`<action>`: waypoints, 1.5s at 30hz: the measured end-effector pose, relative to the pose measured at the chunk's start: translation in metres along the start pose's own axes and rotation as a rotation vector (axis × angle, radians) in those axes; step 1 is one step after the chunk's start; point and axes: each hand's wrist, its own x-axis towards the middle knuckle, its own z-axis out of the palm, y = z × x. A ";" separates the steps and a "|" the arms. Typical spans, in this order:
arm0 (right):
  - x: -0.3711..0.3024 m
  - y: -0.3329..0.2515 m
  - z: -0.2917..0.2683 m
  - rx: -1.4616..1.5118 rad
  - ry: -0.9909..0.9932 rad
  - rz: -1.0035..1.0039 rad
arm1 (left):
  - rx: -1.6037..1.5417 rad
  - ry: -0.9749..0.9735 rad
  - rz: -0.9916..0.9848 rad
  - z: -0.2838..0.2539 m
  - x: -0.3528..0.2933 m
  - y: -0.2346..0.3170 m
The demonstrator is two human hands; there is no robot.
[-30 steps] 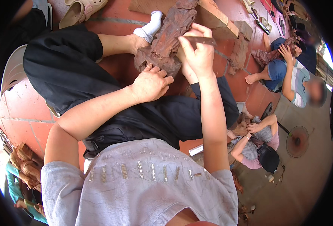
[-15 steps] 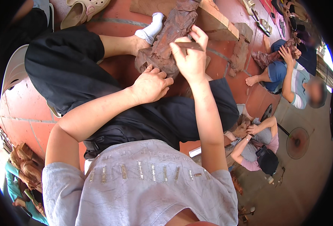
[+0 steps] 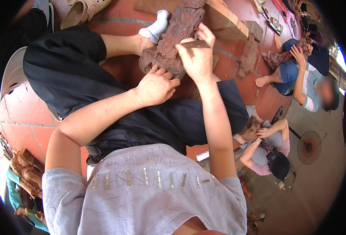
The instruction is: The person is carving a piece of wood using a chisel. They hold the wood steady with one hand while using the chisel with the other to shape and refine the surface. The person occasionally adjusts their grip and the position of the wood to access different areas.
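Observation:
A dark reddish-brown wood carving with a rough, folded surface leans away from me between my legs, its wider base nearest. My left hand steadies that base, fingertips curled over its near edge. Over the carving's right side, my right hand pinches a flat brown strip between thumb and fingers. The fingertips of this hand reach the carving's side. What the strip is made of, and whether its underside touches the wood, I cannot tell.
A pale wooden block lies beyond the carving, and a smaller carved piece is on the red tiles to its right. Beige clogs lie at the far left. Co-workers sit at right and lower left; a fan stands at right.
The view has shifted slightly. Both hands keep nearly the same places on the carving, with the strip still in my right hand.

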 end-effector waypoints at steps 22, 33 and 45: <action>0.009 0.007 -0.011 0.174 0.095 0.098 | 0.005 0.045 0.030 0.003 -0.001 -0.003; -0.009 0.006 -0.019 0.211 0.000 0.125 | 0.000 0.044 0.039 0.000 0.000 -0.002; -0.008 0.008 -0.017 0.103 -0.074 0.051 | 0.008 0.035 0.026 -0.001 0.001 -0.001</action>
